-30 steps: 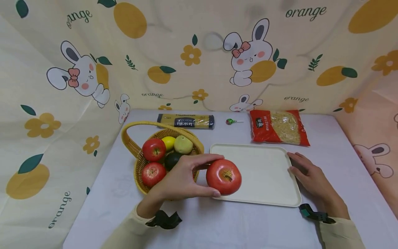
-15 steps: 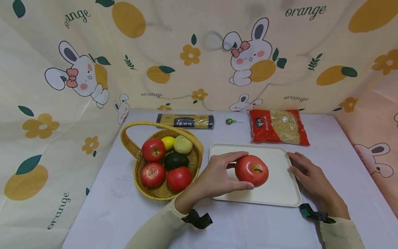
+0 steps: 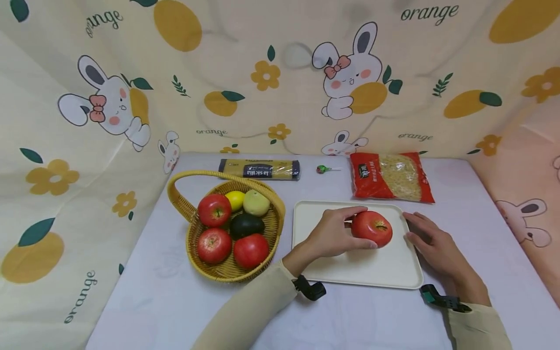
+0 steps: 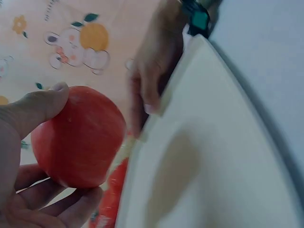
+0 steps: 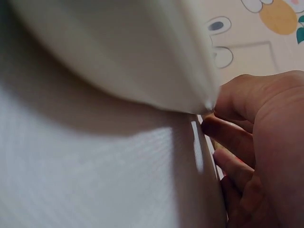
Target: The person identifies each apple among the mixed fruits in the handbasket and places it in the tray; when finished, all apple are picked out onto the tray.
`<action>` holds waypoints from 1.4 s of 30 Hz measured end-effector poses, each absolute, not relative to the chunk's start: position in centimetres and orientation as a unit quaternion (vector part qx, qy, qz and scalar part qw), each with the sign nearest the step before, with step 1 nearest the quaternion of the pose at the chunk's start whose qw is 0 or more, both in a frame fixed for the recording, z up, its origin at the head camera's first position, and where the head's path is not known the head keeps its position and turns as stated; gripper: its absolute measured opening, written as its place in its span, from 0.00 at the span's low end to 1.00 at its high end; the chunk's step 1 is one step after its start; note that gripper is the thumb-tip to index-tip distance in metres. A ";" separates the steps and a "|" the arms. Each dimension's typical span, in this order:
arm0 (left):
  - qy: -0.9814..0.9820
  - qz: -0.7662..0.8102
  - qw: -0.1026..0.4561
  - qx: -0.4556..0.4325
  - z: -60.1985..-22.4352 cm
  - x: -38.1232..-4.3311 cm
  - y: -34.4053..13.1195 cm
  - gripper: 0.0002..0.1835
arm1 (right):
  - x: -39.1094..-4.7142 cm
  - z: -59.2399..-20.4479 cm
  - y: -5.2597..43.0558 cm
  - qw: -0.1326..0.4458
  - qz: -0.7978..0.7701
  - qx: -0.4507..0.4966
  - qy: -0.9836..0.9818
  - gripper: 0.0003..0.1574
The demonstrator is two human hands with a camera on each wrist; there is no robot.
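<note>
My left hand [image 3: 330, 236] grips the red apple [image 3: 372, 228], roundish, no clear long axis, over the tray [image 3: 376, 266], nearer its right edge. My right hand [image 3: 439, 249] touches that edge; can't tell if it's pinching. Basket [image 3: 272, 226] off the left edge: three red fruits [image 3: 214, 210], yellow fruit [image 3: 235, 200], pale green fruit [image 3: 256, 203], dark green fruit [image 3: 247, 226].
</note>
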State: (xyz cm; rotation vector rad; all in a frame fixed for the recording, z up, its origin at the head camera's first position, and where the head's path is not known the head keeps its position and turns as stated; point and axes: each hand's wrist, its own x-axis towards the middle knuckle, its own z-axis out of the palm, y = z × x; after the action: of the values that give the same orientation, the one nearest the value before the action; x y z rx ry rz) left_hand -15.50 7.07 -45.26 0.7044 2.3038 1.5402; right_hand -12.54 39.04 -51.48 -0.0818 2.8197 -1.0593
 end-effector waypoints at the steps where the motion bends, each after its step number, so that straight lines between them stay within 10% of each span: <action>1: 0.802 0.528 0.138 0.242 -45.5 -15.8 7.5 0.43 | -12.5 -51.5 39.1 0.065 -0.351 -0.026 0.934 0.43; 42: 0.844 0.492 0.082 0.196 -46.6 -15.5 11.7 0.47 | -12.6 -51.5 39.2 0.044 -0.353 -0.036 0.934 0.42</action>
State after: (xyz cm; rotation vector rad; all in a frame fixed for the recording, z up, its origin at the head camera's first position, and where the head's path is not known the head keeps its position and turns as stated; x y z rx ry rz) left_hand -15.54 11.72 -46.55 0.5869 2.5216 1.4690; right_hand -12.61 39.22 -51.52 -0.1089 2.8546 -1.0801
